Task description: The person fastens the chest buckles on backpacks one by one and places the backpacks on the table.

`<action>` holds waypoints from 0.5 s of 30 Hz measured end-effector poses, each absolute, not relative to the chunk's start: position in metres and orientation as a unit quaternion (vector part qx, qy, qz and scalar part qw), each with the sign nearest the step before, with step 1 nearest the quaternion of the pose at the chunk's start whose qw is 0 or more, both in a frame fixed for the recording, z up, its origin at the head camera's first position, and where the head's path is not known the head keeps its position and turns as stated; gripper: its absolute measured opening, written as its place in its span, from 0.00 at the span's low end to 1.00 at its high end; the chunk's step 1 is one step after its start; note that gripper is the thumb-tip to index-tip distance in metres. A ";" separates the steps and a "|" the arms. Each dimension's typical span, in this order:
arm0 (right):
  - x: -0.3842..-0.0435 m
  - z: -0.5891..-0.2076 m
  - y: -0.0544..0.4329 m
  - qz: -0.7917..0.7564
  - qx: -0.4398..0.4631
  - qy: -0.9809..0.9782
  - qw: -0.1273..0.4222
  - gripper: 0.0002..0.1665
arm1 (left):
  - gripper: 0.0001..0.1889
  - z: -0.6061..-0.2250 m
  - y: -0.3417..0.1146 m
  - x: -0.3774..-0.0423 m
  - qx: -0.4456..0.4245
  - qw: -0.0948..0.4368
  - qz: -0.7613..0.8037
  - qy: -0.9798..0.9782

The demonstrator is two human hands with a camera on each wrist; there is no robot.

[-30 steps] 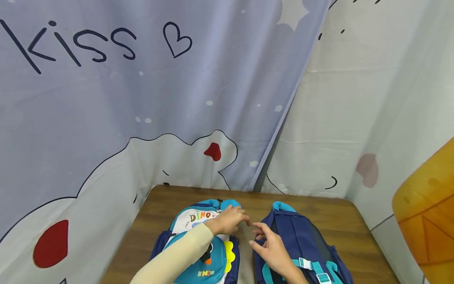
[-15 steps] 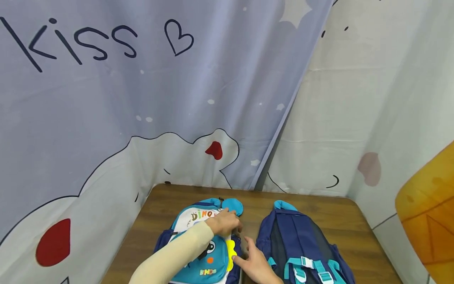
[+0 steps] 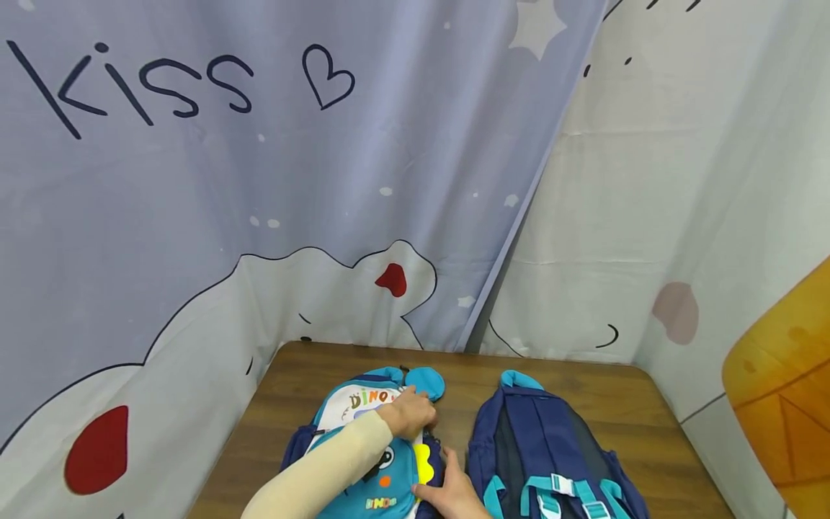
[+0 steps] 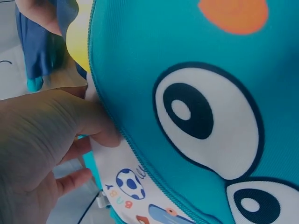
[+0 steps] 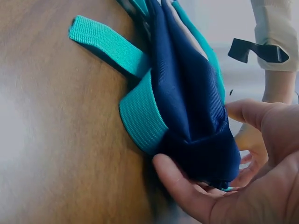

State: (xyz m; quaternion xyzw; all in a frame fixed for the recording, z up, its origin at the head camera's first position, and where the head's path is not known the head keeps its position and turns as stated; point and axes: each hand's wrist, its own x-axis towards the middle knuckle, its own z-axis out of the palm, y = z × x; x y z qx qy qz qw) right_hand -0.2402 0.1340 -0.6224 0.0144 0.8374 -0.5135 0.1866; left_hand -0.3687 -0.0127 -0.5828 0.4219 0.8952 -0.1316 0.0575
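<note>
A child's teal and white dino backpack (image 3: 398, 476) lies front up on the table, with navy sides and a yellow scalloped trim (image 3: 424, 463). My left hand (image 3: 411, 416) reaches across it and grips its right edge near the top. The left wrist view has that thumb on the white panel beside the pocket zipper (image 4: 96, 81), fingers round the side. Lower on the same edge, my right hand (image 3: 452, 491) holds the navy side pocket (image 5: 187, 107) between thumb and fingers. A teal strap (image 5: 140, 112) loops out beside it in the right wrist view.
To the right lies a second, navy backpack (image 3: 545, 432), its teal straps and white buckles (image 3: 561, 484) facing up. A round teal piece (image 3: 426, 382) sticks out at the dino backpack's top. Curtains (image 3: 363, 180) hang behind the wooden table (image 3: 609, 378).
My right hand has moved left from over the navy backpack onto the dino backpack's side pocket. My left hand has come down from above onto that backpack's right edge.
</note>
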 end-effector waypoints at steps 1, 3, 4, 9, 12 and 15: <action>-0.239 -0.624 0.133 -0.514 0.021 0.837 0.186 0.61 | 0.14 -0.584 -0.013 -0.368 0.423 0.055 -0.132 0.895; -0.238 -0.625 0.130 -0.514 0.032 0.837 0.186 0.61 | 0.15 -0.586 -0.014 -0.369 0.425 0.051 -0.134 0.894; -0.237 -0.625 0.129 -0.514 0.038 0.837 0.186 0.61 | 0.15 -0.587 -0.014 -0.369 0.425 0.049 -0.136 0.894; -0.238 -0.625 0.129 -0.519 0.046 0.832 0.191 0.59 | 0.14 -0.586 -0.017 -0.371 0.426 0.043 -0.127 0.895; -0.239 -0.626 0.130 -0.544 0.046 0.812 0.204 0.58 | 0.12 -0.583 -0.018 -0.372 0.422 0.046 -0.110 0.899; -0.241 -0.627 0.133 -0.573 0.047 0.789 0.216 0.56 | 0.12 -0.580 -0.020 -0.375 0.418 0.049 -0.093 0.902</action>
